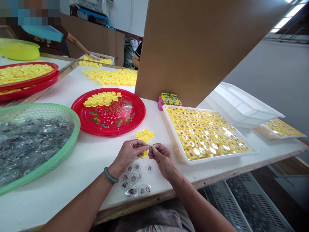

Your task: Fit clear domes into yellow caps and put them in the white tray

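My left hand [129, 154] and my right hand [166, 160] meet above the white table, thumbs and forefingers pinched together. Whatever sits between the fingertips is too small to make out. Just beyond them lie several small yellow plastic caps [145, 132], one partly hidden under the left fingers. Nearer to me, below the hands, are several transparent round discs [134, 178] with dark printed figures. To the right of my right hand stands a white tray [190, 161] filled with yellow pieces topped by shiny printed discs.
A red plate [108, 130] carries yellow caps, left of a green basket's [76, 124] neighbouring rim; that basket holds transparent discs. A cardboard panel [188, 48] rises behind small colourful boxes [170, 99]. Empty white trays [248, 103] stand right. Another person's hand [94, 57] reaches into a far crate.
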{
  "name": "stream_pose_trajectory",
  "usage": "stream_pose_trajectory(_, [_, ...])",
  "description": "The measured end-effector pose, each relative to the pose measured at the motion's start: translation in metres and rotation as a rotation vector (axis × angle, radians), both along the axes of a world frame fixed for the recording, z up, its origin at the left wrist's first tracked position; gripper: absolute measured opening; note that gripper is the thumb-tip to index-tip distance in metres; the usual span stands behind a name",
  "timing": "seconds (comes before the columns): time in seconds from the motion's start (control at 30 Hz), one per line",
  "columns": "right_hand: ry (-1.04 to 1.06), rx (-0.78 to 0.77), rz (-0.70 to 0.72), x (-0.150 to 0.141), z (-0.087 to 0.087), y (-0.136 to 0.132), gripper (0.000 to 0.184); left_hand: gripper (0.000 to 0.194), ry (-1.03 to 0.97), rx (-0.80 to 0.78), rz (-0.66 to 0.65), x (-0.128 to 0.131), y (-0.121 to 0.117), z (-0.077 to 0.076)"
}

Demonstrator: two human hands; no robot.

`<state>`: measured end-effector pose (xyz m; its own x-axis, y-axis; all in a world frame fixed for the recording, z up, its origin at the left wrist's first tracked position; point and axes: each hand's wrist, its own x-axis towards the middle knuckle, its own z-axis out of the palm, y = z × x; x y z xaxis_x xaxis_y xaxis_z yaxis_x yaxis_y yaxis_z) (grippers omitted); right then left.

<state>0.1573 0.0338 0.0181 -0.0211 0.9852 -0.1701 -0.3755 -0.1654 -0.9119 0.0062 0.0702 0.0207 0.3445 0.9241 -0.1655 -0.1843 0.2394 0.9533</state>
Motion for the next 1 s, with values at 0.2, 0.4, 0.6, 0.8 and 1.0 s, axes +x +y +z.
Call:
stream_pose_trajectory(0.2, [-0.128, 0.047, 0.012, 0.004, -0.005, 0.002, 0.014, 0.028, 0.051, 0.04, -0.06, -0.004, 0.004, -0.005])
stream_pose_trajectory(0.4, [0.225, 0.007, -0.074, -0.01, -0.002, 0.001, 0.009, 0.032, -0.004, -0.005, 0.024, 0.002, -0.002, -0.001])
stream_pose_trajectory(0.6, [0.349, -0.054, -0.142, -0.02, -0.007, 0.003, 0.016, 0.028, -0.098, -0.025, 0.065, 0.006, -0.005, -0.003])
stream_pose_trajectory(0.8, [0.163, 0.02, -0.082, -0.015, -0.01, 0.002, 0.01, 0.028, -0.106, 0.025, 0.098, 0.004, -0.003, -0.002])
stream_pose_trajectory(1.0, [-0.13, 0.184, 0.02, 0.006, -0.005, 0.006, 0.007, 0.027, 0.041, 0.152, 0.028, -0.002, -0.002, 0.007])
